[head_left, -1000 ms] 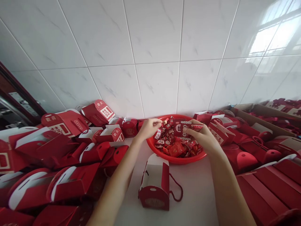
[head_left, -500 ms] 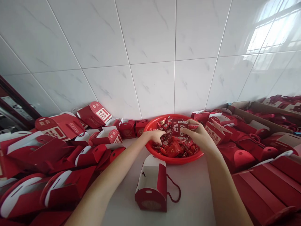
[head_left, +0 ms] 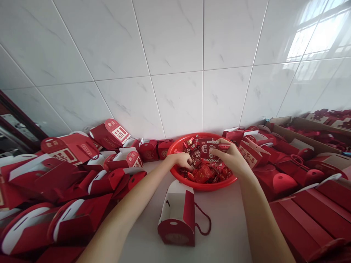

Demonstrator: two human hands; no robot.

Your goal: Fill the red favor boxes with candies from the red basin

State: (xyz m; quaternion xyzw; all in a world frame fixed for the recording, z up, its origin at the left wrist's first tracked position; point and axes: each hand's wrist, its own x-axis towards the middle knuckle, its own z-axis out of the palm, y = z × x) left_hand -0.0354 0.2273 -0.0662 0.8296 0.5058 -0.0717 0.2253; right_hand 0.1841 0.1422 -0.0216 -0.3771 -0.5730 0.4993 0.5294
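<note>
A round red plastic basket [head_left: 206, 188] full of red-wrapped sweets [head_left: 203, 174] stands against the wall. My left hand [head_left: 183, 160] dips into its left side, with fingers curled down among the wrappers; what lies under the fingertips is hidden. On the right side, my right hand [head_left: 228, 153] grips a dark red printed packet [head_left: 208, 150] above the sweets, the thumb lying across its front. An open red gift box [head_left: 177, 228] with a white inside stands in front of the basket. Its dark red cord handle [head_left: 208, 223] hangs out to the right.
Many folded red gift boxes [head_left: 82, 215] crowd the left side, and more red boxes [head_left: 285, 175] fill the right. At the far right is a cardboard carton [head_left: 282, 120] with red items. A tiled wall [head_left: 175, 102] rises behind the white table [head_left: 219, 226].
My left hand has shifted slightly right and its fingers have curled deeper into the sweets. My right hand keeps holding the packet in nearly the same place.
</note>
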